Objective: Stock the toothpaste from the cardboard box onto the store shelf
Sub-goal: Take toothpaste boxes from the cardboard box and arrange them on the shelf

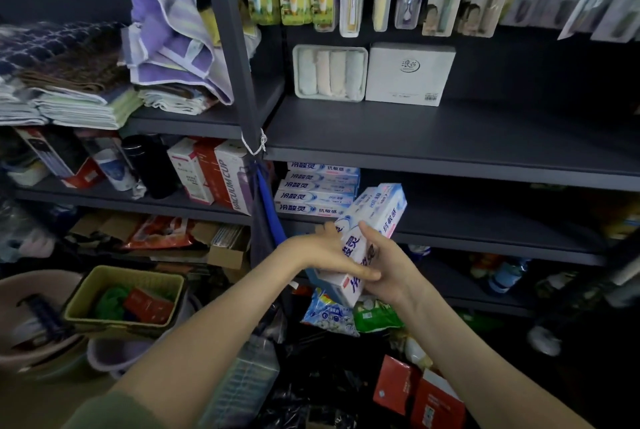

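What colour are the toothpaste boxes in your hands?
White cardboard toothpaste boxes, blue lettering; head view.

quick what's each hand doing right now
Left hand: gripping the toothpaste boxes.
Right hand: gripping the same boxes.

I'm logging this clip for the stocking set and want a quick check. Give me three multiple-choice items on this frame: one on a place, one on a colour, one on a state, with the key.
1. Where does the shelved toothpaste stack lie?
A. At the left end of the shelf just beyond the hands
B. One shelf higher
C. In the basket

2. What colour is the basket at lower left?
A. Red
B. Yellow
C. Blue

3. What holds the held toothpaste boxes?
A. Left hand only
B. Neither hand
C. Both hands

Key:
1 A, the stack sits beside the shelf's left upright.
2 B, its woven rim is yellow.
3 C, the left hand and right hand both grip them.
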